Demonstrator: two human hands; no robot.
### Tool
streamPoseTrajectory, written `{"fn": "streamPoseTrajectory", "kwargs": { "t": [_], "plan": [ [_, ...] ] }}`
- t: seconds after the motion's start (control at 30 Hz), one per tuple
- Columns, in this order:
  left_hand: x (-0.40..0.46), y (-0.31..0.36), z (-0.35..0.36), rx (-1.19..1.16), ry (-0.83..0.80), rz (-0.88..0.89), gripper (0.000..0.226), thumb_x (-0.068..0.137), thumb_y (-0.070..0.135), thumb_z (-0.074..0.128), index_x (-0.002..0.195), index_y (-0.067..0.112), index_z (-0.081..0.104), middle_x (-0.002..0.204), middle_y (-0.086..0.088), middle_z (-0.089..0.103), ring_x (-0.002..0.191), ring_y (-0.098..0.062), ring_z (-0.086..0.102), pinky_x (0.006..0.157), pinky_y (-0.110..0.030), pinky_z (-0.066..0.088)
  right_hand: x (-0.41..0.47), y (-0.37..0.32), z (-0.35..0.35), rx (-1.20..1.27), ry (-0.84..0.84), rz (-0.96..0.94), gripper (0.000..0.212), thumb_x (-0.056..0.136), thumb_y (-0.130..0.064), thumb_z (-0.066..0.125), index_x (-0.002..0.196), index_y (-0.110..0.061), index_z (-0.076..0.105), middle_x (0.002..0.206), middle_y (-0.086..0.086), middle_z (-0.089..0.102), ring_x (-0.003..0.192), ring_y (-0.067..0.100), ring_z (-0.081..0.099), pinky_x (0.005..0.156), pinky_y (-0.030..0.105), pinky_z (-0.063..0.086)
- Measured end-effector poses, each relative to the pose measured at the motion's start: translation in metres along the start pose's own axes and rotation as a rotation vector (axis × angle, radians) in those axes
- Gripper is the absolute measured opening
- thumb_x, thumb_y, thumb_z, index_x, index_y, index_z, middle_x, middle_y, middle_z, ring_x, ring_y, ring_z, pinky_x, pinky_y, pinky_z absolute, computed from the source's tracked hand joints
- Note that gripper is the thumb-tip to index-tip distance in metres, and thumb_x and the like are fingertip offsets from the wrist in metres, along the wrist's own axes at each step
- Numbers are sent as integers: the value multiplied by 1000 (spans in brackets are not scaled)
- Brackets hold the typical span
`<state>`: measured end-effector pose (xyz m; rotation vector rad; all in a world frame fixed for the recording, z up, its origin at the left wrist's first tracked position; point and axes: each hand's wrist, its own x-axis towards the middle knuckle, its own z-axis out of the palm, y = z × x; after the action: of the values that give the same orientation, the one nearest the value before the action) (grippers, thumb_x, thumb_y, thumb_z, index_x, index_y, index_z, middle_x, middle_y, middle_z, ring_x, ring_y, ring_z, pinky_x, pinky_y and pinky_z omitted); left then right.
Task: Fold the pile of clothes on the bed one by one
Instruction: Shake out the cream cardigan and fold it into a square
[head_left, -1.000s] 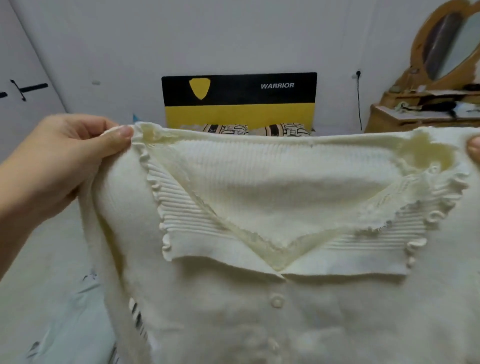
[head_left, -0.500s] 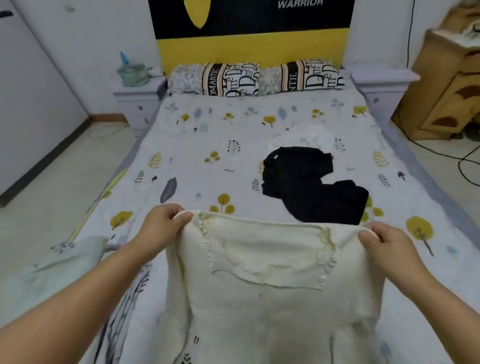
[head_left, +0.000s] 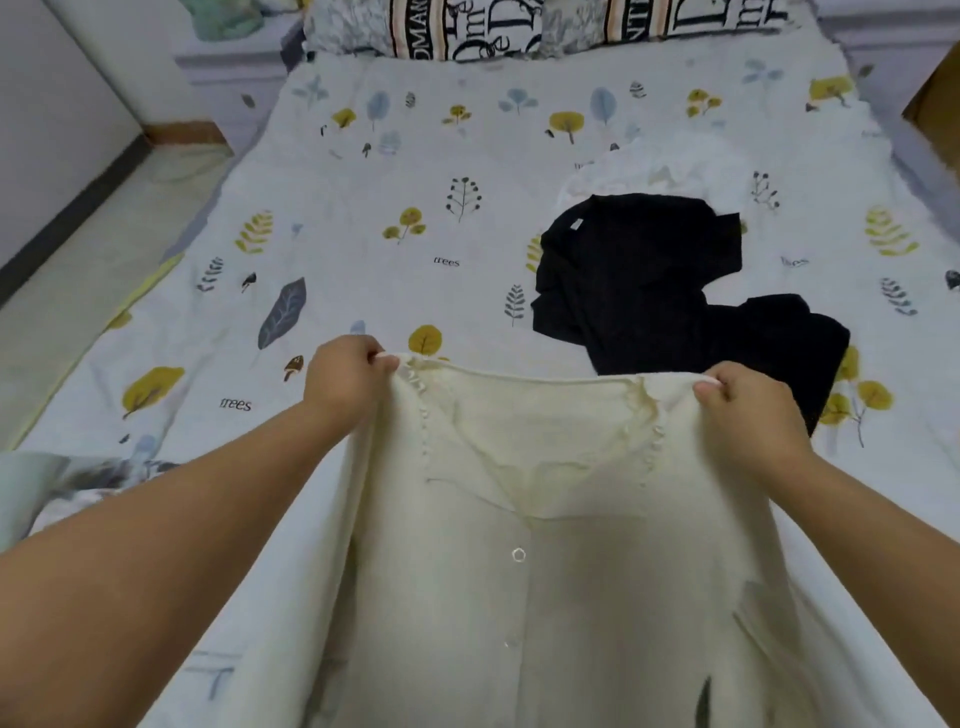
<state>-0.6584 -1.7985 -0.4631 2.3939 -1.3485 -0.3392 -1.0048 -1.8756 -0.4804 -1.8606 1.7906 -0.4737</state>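
A second ago the cream ribbed-knit buttoned cardigan (head_left: 545, 519) was held up close before the head camera, hiding most of the room; now it has come down and away, stretched out low over the near end of the bed with the leaf-and-tree printed white sheet (head_left: 363, 234). The left hand (head_left: 345, 376) pinches the left shoulder of the garment between thumb and fingers, closed tight on the knit, and the right hand (head_left: 748, 410) does the same at the right shoulder, so the neckline with its frilled collar runs taut between them and the button front faces up. Its body hangs toward the viewer, and whether the lower part already rests on the sheet I cannot tell. This drop suggests the inspecting is over and the laying-flat step is in hand: the cardigan looks about to be spread on the sheet for folding. Beyond the right hand lies a crumpled black knit garment (head_left: 649, 280), with a white crumpled garment (head_left: 634, 174) just behind it, touching; both look still unfolded, so the task seems early on. No basket, box or other container shows in this view; the clothes lie straight on the bed.
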Motion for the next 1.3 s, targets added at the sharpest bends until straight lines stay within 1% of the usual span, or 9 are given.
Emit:
{"fn": "streamPoseTrajectory", "kwargs": {
  "t": [0.23, 0.47, 0.6, 0.67, 0.87, 1.0, 1.1, 1.17, 1.3],
  "plan": [
    [38, -9, 64, 8, 140, -78, 25, 94, 18, 48, 105, 0, 63, 108, -22, 63, 103, -37, 55, 83, -35, 39, 46, 2, 52, -34, 85, 54, 24, 97, -17, 44, 115, -7, 55, 113, 17, 56, 101, 31, 53, 82, 43, 45],
    [-56, -4, 135, 184, -99, 245, 65, 94, 47, 25, 146, 9, 25, 155, -20, 13, 143, -37, 10, 112, -50, 13, -31, 11, 103, -219, 117, -258, 64, 91, -21, 55, 146, -4, 26, 151, 26, 20, 139, 39, 24, 112, 50, 20],
    [-95, -20, 176, 364, -372, 239, 69, 91, 59, 11, 142, 26, -23, 151, -7, -31, 132, -25, -37, 111, -52, -14, -67, 47, 143, -504, -265, -305, 68, 87, -58, -1, 137, -23, -31, 148, 4, -31, 139, 19, -26, 110, 42, -20],
    [-91, -24, 183, 422, -391, 244, 67, 88, 61, 4, 134, 27, -32, 143, -5, -40, 128, -25, -42, 109, -51, -19, -63, 59, 151, -518, -286, -284, 67, 77, -59, -16, 131, -27, -38, 144, -1, -36, 131, 12, -35, 107, 38, -27],
    [-82, -10, 171, 508, -547, 219, 72, 93, 58, 11, 140, 21, -29, 150, -11, -33, 137, -33, -31, 110, -52, -15, -61, 49, 144, -527, -353, -254, 67, 93, -54, 12, 140, -26, -26, 156, 4, -21, 143, 18, -20, 113, 40, -17],
    [-112, 2, 140, 309, -389, 298, 69, 95, 41, 40, 148, 7, 12, 156, -20, 0, 144, -37, 0, 115, -49, 7, -100, 32, 123, -394, -298, -266, 66, 97, -39, 32, 150, -19, -2, 158, 11, -7, 146, 25, -6, 116, 39, -3],
    [-158, 6, 121, 155, -281, 338, 43, 85, 27, 58, 119, 2, 52, 125, -22, 47, 114, -38, 47, 92, -42, 42, -154, 21, 113, -305, -204, -314, 62, 82, -19, 69, 136, -2, 45, 142, 28, 39, 131, 41, 40, 106, 48, 31],
    [-193, 4, 112, 161, -405, 263, 26, 87, 34, 52, 101, 12, 57, 106, -9, 53, 99, -28, 52, 80, -34, 43, -192, 17, 112, -250, -145, -325, 53, 64, -10, 82, 113, 2, 64, 117, 28, 60, 105, 43, 61, 86, 51, 49],
    [-250, -12, 98, 218, -663, 141, 26, 83, 48, 50, 74, 23, 46, 89, 2, 59, 86, -19, 58, 72, -28, 43, -259, 13, 113, -130, -140, -404, 28, 71, -23, 53, 88, -8, 70, 91, 13, 65, 80, 29, 67, 71, 32, 53]
  ]
}}
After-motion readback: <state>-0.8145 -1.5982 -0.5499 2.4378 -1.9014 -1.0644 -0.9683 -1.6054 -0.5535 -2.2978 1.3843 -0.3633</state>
